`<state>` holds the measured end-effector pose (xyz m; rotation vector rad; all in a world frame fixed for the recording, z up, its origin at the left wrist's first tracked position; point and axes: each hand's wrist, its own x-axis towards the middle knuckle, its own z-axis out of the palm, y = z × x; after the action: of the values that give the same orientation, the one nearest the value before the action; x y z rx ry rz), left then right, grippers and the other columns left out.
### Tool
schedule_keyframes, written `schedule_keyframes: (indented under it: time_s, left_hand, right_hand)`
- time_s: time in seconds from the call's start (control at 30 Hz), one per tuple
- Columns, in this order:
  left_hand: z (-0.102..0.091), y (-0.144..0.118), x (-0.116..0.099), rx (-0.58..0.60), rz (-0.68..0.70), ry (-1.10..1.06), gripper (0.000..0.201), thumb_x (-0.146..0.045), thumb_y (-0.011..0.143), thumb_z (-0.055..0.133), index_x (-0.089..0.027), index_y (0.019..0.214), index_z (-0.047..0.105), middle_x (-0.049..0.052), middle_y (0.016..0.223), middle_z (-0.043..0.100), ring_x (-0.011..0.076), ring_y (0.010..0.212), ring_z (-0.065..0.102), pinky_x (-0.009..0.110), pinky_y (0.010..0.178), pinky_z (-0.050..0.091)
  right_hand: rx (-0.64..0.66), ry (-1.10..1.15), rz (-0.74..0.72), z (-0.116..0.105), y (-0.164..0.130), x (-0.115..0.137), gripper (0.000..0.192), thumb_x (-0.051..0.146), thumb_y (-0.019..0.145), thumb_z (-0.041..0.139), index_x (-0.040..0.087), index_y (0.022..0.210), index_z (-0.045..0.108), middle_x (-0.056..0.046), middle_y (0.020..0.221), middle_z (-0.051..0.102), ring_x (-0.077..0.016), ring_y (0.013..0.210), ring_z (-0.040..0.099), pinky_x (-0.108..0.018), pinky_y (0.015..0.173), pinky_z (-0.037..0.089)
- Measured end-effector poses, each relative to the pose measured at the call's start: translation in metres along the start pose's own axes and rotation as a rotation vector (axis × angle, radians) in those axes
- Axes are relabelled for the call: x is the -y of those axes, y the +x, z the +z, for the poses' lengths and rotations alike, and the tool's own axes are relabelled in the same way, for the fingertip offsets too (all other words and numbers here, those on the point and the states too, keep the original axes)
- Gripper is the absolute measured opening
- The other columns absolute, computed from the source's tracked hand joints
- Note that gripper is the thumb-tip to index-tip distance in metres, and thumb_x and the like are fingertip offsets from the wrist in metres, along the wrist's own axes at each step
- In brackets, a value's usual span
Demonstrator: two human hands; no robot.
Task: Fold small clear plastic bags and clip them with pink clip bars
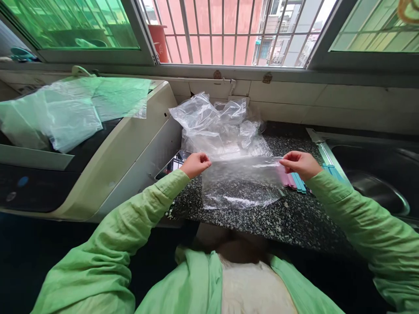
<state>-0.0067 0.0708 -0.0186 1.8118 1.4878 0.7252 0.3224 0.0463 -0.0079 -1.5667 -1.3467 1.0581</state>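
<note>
A clear plastic bag is stretched between my two hands above the speckled dark countertop. My left hand pinches its upper left corner, and my right hand pinches the upper right corner. Through and behind the bag sits a crumpled heap of clear plastic bags. Pink strips and blue strips, flat and narrow, lie beside my right hand, partly covered by the bag. A phone rests behind my left hand, which hides part of it.
At the left a washing machine carries several flat plastic bags on its top. A sink is set into the counter on the right. A barred window and tiled wall stand at the back.
</note>
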Motion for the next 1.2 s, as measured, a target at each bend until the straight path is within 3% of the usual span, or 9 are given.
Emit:
schedule_keyframes:
  time_s: [0.2,0.43,0.5,0.6,0.73,0.8,0.93,1.07,1.2]
  left_hand:
    - [0.015,-0.008,-0.016,0.065,0.019,-0.062,0.015,-0.027,0.063,0.054,-0.014,0.058,0.051,-0.005,0.049,0.041,0.0065,0.049,0.035,0.021,0.049,0.028]
    - [0.030,-0.014,-0.015,0.151,-0.017,-0.130,0.016,-0.030,0.065,0.052,-0.014,0.060,0.051,-0.006,0.047,0.041,0.0065,0.047,0.036,0.021,0.048,0.028]
    - [0.031,-0.017,-0.015,0.153,-0.005,-0.133,0.016,-0.030,0.065,0.052,-0.014,0.061,0.051,-0.005,0.049,0.041,0.0066,0.048,0.036,0.021,0.048,0.028]
    - [0.027,-0.022,-0.015,0.150,-0.001,-0.102,0.015,-0.028,0.066,0.051,-0.014,0.062,0.051,-0.005,0.050,0.041,0.0071,0.050,0.036,0.021,0.048,0.029]
    - [0.023,-0.028,-0.015,0.138,0.027,-0.052,0.014,-0.026,0.067,0.050,-0.014,0.062,0.052,-0.004,0.052,0.042,0.0078,0.051,0.037,0.021,0.050,0.030]
    - [0.024,-0.030,-0.016,0.121,0.047,-0.042,0.013,-0.025,0.068,0.050,-0.014,0.062,0.052,-0.003,0.053,0.044,0.0082,0.052,0.039,0.021,0.051,0.032]
    - [0.029,-0.037,-0.019,0.079,0.088,0.010,0.012,-0.023,0.070,0.049,-0.014,0.063,0.052,-0.002,0.055,0.048,0.0090,0.054,0.043,0.022,0.053,0.034]
    - [0.034,-0.047,-0.024,0.042,0.171,0.081,0.010,-0.021,0.074,0.048,-0.015,0.073,0.055,-0.001,0.058,0.052,0.0097,0.055,0.046,0.021,0.055,0.037]
    - [0.045,-0.059,-0.028,-0.028,0.263,0.219,0.027,-0.018,0.077,0.044,-0.017,0.101,0.055,0.001,0.068,0.059,0.0104,0.058,0.050,0.022,0.059,0.041]
  right_hand:
    - [0.253,-0.089,-0.042,0.035,-0.029,0.017,0.036,0.045,0.054,0.072,0.017,0.061,0.050,0.005,0.045,0.050,-0.0066,0.037,0.048,-0.020,0.037,0.039]
    - [0.402,-0.049,-0.140,0.081,-0.051,0.014,0.027,0.040,0.062,0.064,0.017,0.063,0.049,0.006,0.051,0.050,-0.0055,0.045,0.046,-0.021,0.045,0.041]
    - [0.490,-0.093,-0.176,0.080,-0.048,0.019,0.025,0.038,0.062,0.064,0.016,0.068,0.053,0.003,0.057,0.055,-0.0066,0.051,0.050,-0.023,0.051,0.044]
    - [0.690,-0.264,-0.159,0.059,-0.026,0.027,0.026,0.037,0.068,0.060,0.015,0.082,0.060,-0.002,0.069,0.063,-0.0092,0.059,0.055,-0.025,0.057,0.047]
    - [0.420,-0.596,-0.357,0.035,0.023,0.028,0.012,0.022,0.067,0.061,0.015,0.077,0.063,-0.001,0.068,0.062,-0.0075,0.058,0.051,-0.024,0.062,0.044]
    - [0.469,-0.661,-0.305,0.039,0.043,0.024,0.015,0.019,0.065,0.062,0.014,0.080,0.063,-0.001,0.070,0.063,-0.0063,0.054,0.050,-0.022,0.058,0.043]
    - [0.641,-0.691,-0.149,0.067,0.061,0.021,0.025,0.033,0.073,0.058,0.011,0.084,0.064,-0.001,0.064,0.063,-0.0065,0.050,0.051,-0.019,0.050,0.041]
    - [0.655,-0.907,-0.229,0.087,0.062,0.026,0.015,0.027,0.068,0.063,0.012,0.070,0.066,0.000,0.060,0.063,-0.0073,0.053,0.052,-0.018,0.053,0.039]
    - [0.625,-0.976,-0.246,0.092,0.061,0.031,0.006,0.016,0.066,0.061,0.013,0.064,0.066,0.002,0.055,0.061,-0.0070,0.052,0.052,-0.018,0.054,0.039]
